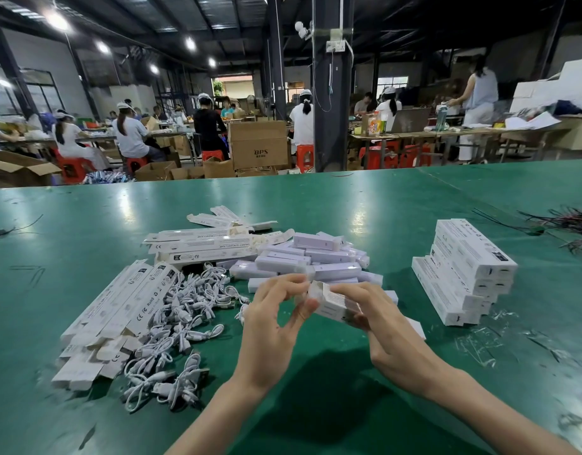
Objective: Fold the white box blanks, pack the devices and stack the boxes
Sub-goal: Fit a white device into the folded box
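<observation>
White box (332, 305) held just above the green worktop (315, 208). Gripped along its length by the right hand (391, 330), left end pinched by the left hand (270, 326). Stacked boxes (463, 274) to the right.

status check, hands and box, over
Left hand pinches the open end of the white box. Right hand grips its body. Stack of packed boxes sits right, nothing between.
</observation>
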The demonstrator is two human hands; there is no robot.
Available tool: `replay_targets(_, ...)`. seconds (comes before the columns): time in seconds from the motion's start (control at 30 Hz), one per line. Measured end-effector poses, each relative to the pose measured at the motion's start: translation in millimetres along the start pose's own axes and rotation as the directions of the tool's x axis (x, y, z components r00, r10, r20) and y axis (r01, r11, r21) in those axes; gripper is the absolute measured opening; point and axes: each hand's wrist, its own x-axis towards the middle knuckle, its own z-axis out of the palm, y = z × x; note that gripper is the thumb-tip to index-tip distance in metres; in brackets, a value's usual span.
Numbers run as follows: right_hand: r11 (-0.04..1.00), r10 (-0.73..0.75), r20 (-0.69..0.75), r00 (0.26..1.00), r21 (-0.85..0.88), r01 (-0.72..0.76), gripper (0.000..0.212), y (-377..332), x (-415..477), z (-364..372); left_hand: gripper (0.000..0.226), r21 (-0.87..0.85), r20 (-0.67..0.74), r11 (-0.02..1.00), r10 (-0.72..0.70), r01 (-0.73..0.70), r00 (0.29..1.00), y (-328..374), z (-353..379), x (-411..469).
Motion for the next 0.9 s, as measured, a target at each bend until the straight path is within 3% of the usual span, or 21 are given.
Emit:
replay_targets(0.33,0.993,-0.030,-0.048,0.998,-0.114,0.025,0.088,-1.4,1.5,2.2,0.007,0.083,-0.010,0.995,-0.053,0.054,0.999,1.1,1.6,-1.2)
replay_targets(0.43,0.980,-0.080,-0.046,0.996,-0.185,0.070,0.087,-2.4,1.2,0.0,0.016,0.080,0.080,0.977,-0.203,0.197,0.976,-1.1,-0.4,1.0)
replay_targets(0.53,0.969,-0.111,-0.007,0.994,-0.222,0.107,0.088,-4.8,2.0,2.1,0.012,0.083,0.220,0.946,-0.324,0.313,0.920,-2.7,-0.8,1.7)
replay_targets(0.77,0.950,-0.162,0.053,0.985,-0.260,0.170,0.093,-1.9,-1.5,10.0,0.016,0.098,0.420,0.905,-0.414,0.413,0.808,-5.0,-3.7,1.2)
replay_targets(0.9,0.960,-0.159,0.033,0.987,-0.229,0.162,0.091,-0.8,-1.3,11.8,0.012,0.049,0.395,0.924,-0.368,0.380,0.842,-4.3,-5.4,4.5)
